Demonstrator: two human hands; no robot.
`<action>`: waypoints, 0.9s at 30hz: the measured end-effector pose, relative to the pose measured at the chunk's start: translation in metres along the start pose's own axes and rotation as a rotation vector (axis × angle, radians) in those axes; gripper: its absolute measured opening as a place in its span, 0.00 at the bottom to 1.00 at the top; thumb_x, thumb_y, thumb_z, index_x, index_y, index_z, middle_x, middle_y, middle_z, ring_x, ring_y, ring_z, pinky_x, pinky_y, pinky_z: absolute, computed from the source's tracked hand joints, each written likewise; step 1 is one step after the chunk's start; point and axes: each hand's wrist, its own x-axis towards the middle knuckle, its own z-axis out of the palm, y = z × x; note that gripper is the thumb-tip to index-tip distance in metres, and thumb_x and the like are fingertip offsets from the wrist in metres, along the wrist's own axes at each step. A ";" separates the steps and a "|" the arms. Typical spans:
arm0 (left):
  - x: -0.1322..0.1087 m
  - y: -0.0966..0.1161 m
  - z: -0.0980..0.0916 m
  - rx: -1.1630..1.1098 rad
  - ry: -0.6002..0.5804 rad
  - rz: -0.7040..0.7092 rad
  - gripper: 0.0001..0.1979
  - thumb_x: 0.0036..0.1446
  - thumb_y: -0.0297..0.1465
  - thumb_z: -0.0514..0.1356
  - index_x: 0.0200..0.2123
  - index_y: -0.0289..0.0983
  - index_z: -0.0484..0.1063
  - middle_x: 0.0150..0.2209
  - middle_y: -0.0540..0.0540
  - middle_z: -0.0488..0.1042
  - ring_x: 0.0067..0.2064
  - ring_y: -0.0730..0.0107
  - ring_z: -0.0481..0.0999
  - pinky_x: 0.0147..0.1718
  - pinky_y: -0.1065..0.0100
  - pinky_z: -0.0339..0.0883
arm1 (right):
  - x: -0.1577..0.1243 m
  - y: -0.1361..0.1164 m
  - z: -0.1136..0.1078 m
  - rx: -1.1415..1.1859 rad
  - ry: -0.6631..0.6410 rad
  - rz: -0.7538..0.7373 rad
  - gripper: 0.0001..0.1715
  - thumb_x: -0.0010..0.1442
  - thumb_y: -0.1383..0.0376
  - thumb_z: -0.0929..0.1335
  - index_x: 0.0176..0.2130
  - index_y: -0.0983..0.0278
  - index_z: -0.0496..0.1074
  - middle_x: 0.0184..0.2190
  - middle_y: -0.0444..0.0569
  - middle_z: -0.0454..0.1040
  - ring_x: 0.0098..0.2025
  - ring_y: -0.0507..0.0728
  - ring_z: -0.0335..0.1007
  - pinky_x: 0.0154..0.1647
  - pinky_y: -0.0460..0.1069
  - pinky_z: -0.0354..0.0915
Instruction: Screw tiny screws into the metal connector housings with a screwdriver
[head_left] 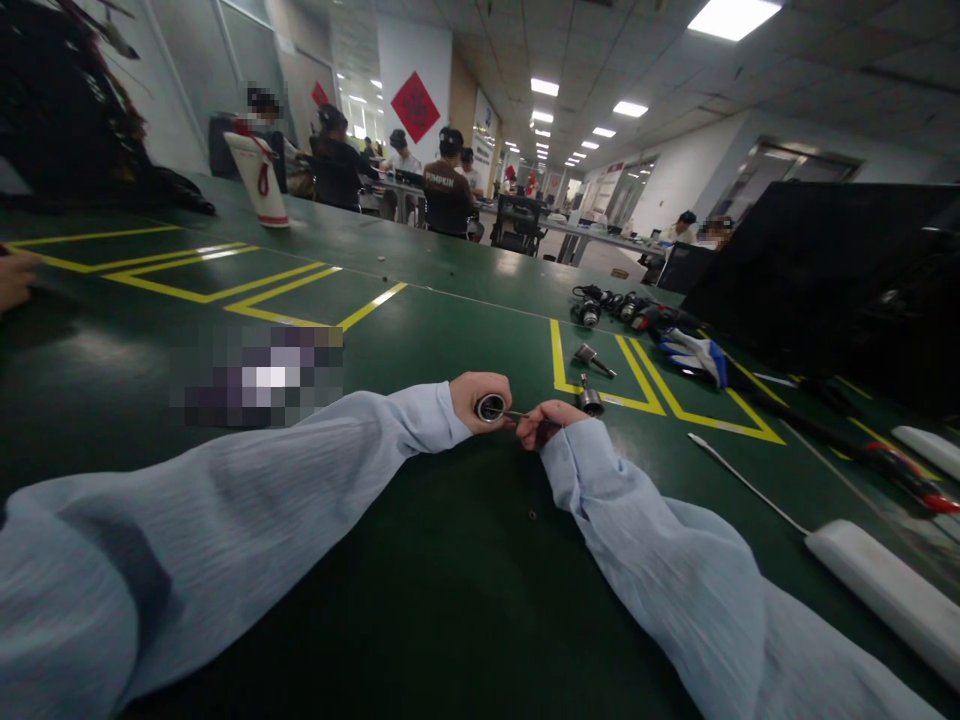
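Note:
My left hand (480, 392) is wrapped round a cylindrical metal part (491, 407), its round open end facing me. A thin metal rod (514, 414) runs from this part to my right hand (546, 422), whose fingers are pinched on it. Whether the rod is a separate tool or belongs to the part is too small to tell. Beyond my right hand stands a metal part with a cup-like base and a narrow shaft (590, 400). A similar shafted metal part (592, 358) lies on its side inside a yellow-taped box.
The green table (420, 580) carries yellow tape outlines. A tiny ring (532, 515) lies near me. At right are a blue-white glove (694, 357), cabled black tools (589, 310), a white power strip (885, 590) and a dark monitor. A paper cup (259, 178) stands far left; another person's hand (16, 278) shows.

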 end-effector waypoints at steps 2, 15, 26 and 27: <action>0.000 0.000 0.000 0.003 0.014 -0.015 0.10 0.46 0.35 0.58 0.20 0.35 0.62 0.20 0.49 0.64 0.23 0.76 0.62 0.23 0.72 0.58 | 0.000 0.001 -0.001 0.054 -0.040 0.037 0.12 0.44 0.60 0.66 0.17 0.66 0.69 0.17 0.47 0.73 0.16 0.50 0.63 0.18 0.46 0.58; -0.002 -0.006 -0.002 0.068 -0.018 -0.033 0.12 0.51 0.37 0.53 0.24 0.34 0.64 0.22 0.48 0.63 0.26 0.74 0.62 0.26 0.71 0.58 | 0.000 -0.004 -0.007 0.303 -0.035 -0.017 0.14 0.48 0.65 0.62 0.15 0.64 0.67 0.11 0.45 0.65 0.13 0.50 0.56 0.15 0.45 0.50; 0.005 0.000 0.004 0.438 -0.181 -0.091 0.11 0.51 0.37 0.53 0.28 0.37 0.70 0.40 0.42 0.64 0.43 0.61 0.63 0.44 0.57 0.55 | 0.001 -0.023 -0.026 0.242 0.096 -0.137 0.17 0.51 0.65 0.57 0.15 0.63 0.61 0.08 0.41 0.55 0.11 0.48 0.49 0.13 0.44 0.48; 0.006 -0.001 0.006 0.410 -0.203 -0.094 0.10 0.52 0.36 0.53 0.28 0.36 0.70 0.41 0.42 0.63 0.45 0.61 0.63 0.45 0.58 0.55 | 0.004 -0.029 -0.035 0.167 0.163 -0.197 0.17 0.51 0.64 0.56 0.15 0.62 0.60 0.08 0.40 0.54 0.11 0.48 0.49 0.13 0.44 0.48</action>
